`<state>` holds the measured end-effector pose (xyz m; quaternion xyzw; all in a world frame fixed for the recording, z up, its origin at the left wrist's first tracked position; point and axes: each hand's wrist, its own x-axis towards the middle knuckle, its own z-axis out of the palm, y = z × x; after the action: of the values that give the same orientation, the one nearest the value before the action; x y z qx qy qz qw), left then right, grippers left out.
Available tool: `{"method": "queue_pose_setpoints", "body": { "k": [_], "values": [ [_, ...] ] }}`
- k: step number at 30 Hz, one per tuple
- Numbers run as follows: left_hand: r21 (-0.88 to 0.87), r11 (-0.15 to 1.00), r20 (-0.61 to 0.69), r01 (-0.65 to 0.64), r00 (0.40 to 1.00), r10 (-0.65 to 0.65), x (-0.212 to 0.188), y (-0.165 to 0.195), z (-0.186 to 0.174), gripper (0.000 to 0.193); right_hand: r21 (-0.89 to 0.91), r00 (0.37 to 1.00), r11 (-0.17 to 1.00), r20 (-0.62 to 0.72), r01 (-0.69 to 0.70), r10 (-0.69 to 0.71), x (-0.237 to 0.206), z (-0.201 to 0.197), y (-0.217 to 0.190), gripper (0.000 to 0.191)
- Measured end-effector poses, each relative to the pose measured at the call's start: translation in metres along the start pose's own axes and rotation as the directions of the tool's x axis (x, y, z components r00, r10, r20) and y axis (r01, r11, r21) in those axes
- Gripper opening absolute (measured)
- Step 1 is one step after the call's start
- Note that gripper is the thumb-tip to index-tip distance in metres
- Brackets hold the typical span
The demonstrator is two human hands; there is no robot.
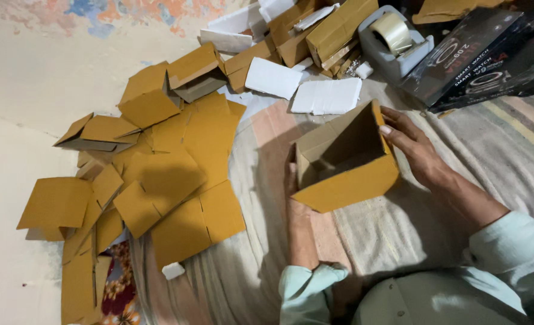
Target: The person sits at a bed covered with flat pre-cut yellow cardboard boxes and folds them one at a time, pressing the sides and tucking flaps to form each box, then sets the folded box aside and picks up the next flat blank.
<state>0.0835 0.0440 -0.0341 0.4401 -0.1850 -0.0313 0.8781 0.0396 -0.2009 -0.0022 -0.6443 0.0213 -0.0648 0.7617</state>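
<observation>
Brown cardboard made up the half-folded box (345, 159) standing open near the middle of the striped cloth (399, 229). Flat brown blanks (177, 180) lay heaped along the cloth's left edge, white slabs (327, 96) toward its far edge, and black printed cartons (477, 57) with a grey tape dispenser (393, 39) at the far right corner. Left hand (291, 180) pressed the box's left wall, mostly hidden; right hand (408, 144) gripped its right wall, fingers curled over the rim.

Small mustard-yellow cardboard box (345, 159), partly folded up, open side facing upward and away, interior brown and empty; tilted on one lower edge above a striped cloth, one corner pointing toward the viewer.
</observation>
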Motion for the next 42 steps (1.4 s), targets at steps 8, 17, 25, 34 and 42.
{"method": "queue_pose_setpoints", "body": {
  "k": [8,17,25,34,42],
  "values": [
    [0.198,0.973,-0.084,-0.116,0.987,0.135,0.008,-0.017,-0.001,0.060,0.014,0.998,0.998,0.023,0.062,-0.063,0.005,0.008,-0.008,0.063],
    [0.261,0.960,0.045,-0.101,0.995,0.092,-0.003,-0.011,-0.014,0.063,0.052,0.941,0.940,-0.005,0.338,-0.338,-0.002,0.008,0.003,0.058],
    [0.093,0.996,0.184,0.001,0.983,-0.018,-0.034,-0.009,-0.012,0.104,-0.233,0.877,0.849,0.204,0.475,-0.434,-0.015,-0.006,0.010,0.063],
    [0.276,0.948,-0.097,0.157,0.986,-0.135,-0.029,-0.010,-0.003,0.072,-0.353,0.963,0.897,0.052,0.265,-0.264,-0.012,-0.002,0.009,0.044],
    [0.083,0.996,-0.092,0.042,0.995,-0.035,-0.028,-0.017,0.004,0.062,-0.312,0.975,0.929,0.157,0.200,-0.157,0.000,-0.021,-0.015,0.052]
  ]
}}
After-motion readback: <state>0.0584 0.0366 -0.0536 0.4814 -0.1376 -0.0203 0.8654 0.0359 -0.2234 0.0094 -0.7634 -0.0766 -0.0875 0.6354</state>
